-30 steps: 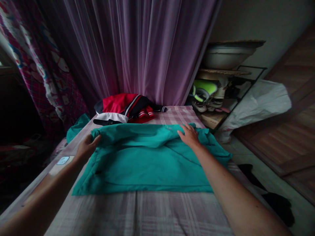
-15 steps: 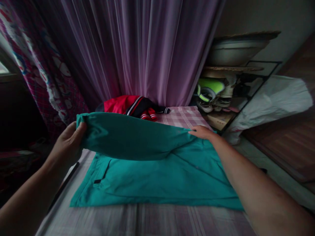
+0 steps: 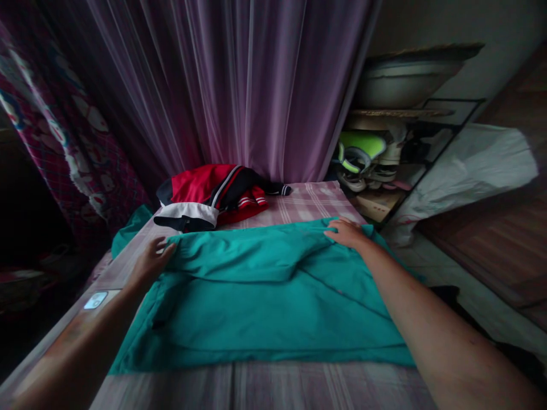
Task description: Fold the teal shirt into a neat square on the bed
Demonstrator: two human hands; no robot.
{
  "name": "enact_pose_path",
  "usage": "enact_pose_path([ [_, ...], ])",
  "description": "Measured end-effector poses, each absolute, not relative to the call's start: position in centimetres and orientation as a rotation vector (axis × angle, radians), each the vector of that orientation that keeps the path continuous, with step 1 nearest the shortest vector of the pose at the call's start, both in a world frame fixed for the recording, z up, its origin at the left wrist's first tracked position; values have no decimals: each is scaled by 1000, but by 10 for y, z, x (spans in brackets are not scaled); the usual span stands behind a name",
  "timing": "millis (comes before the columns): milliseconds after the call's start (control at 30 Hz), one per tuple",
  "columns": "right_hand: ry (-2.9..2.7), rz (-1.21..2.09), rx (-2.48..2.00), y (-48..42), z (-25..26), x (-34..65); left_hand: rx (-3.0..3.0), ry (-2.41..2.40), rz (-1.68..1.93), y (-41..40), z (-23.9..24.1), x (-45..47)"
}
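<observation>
Teal garment [image 3: 282, 319] lies just nearer than the red jacket [image 3: 199, 185], sleeve [image 3: 239, 256] laid across it. Left hand [image 3: 152, 259] is near-left of the red jacket, fingers loosely curled at the sleeve end; right hand [image 3: 345, 232] is near-right, half-curled on cloth. Can't tell if either's gripping. I'd anchor right, smooth leftward.

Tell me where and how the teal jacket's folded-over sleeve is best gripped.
Probably at the cuff, approached from the person's left, pinched between thumb and fingers. The sleeve lies nearly flat across the teal jacket, so its middle offers little to grasp, while its narrow, gathered end points left, beside the left hand. The right hand rests near its far end.
</observation>
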State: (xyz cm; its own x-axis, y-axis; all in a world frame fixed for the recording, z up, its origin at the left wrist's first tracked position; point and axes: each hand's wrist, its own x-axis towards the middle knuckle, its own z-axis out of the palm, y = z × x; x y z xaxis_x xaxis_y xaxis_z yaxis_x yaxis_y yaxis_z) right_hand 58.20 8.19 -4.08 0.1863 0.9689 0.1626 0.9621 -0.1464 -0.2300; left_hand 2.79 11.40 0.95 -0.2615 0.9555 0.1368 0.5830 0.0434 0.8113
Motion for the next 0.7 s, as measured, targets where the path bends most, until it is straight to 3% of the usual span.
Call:
enact_pose_path([
  [100, -1876, 70, -2204, 80, -43, 582, 2085, 1888, 981, 96, -2, 45],
  [233, -1869, 83, -2177, 82, -35, 584, 2646, 1267, 625, 37, -3, 133],
  [433, -1884, 43, -2139, 84, -25, 581, 2888, 1068, 188, 9, -8, 246],
  [700, -1730, -33, -2193, 92, -33, 587, 3010, 963, 142, 13, -1, 237],
])
